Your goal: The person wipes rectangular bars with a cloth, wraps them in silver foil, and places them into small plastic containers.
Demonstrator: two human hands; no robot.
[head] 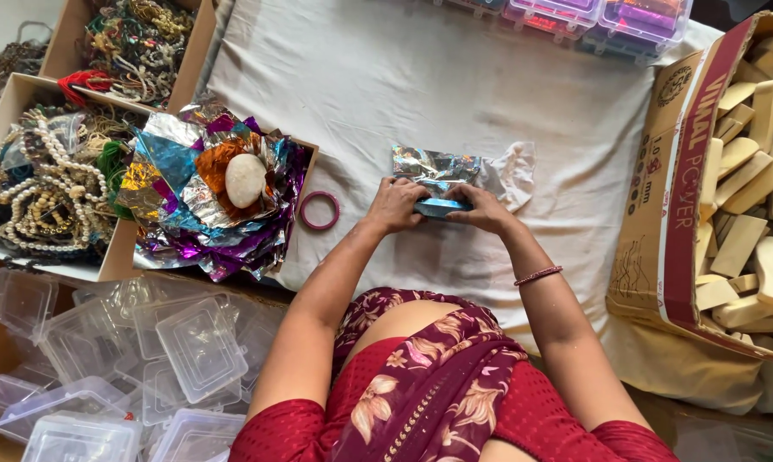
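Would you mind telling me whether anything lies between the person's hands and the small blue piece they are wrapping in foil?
Nothing visible does. The left hand and the right hand already grip the blue piece from either side, with the foil sheet folded up just behind it on the white cloth.

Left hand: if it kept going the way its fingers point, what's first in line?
The left hand points right, across the blue foil-wrapped piece both hands grip, so it would probably meet the right hand first; depth unclear.
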